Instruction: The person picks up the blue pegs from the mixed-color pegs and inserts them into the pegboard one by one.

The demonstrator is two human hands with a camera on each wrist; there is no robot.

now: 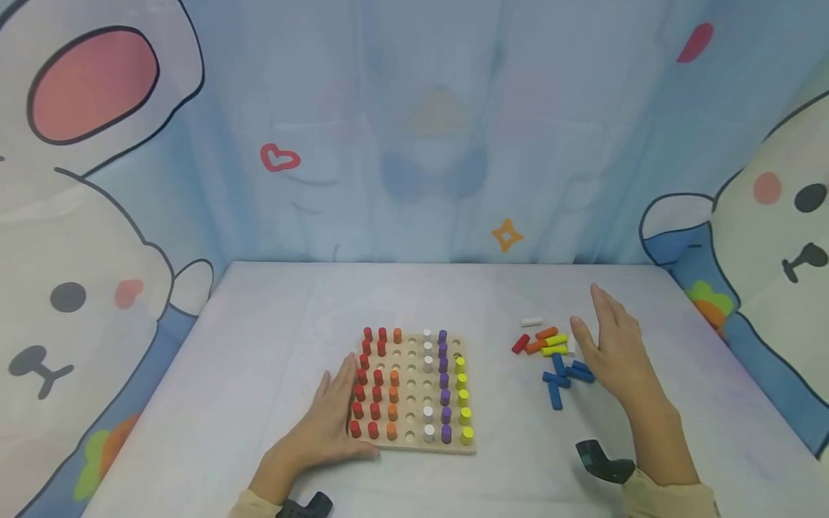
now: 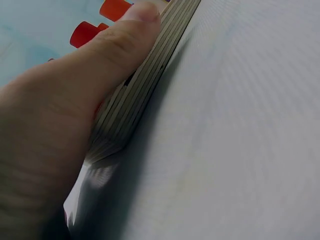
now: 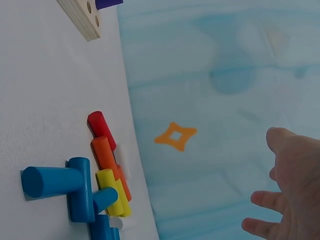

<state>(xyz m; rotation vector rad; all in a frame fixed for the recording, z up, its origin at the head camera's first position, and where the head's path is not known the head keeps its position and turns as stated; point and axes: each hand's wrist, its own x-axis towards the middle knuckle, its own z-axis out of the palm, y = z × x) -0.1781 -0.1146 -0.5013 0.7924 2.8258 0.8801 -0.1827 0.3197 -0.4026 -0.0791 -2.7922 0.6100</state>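
A wooden pegboard [image 1: 419,393] lies on the table, with red pegs [image 1: 360,393], orange pegs [image 1: 393,394], white pegs [image 1: 428,414], purple pegs [image 1: 445,397] and yellow pegs [image 1: 463,416] standing in its columns. My left hand [image 1: 327,421] rests against the board's near left corner, fingers straight along the left side. Its thumb [image 2: 112,50] lies along the front edge in the left wrist view. With nothing held, my right hand [image 1: 615,352] is raised, fingers extended, beside loose blue pegs [image 1: 555,396].
Behind the blue ones lie a loose red peg [image 1: 520,343], orange pegs [image 3: 103,152], yellow pegs [image 1: 554,351] and a white peg [image 1: 532,322]. A white cloth covers the table [image 1: 272,345]. A printed curtain [image 1: 388,208] hangs behind its far edge.
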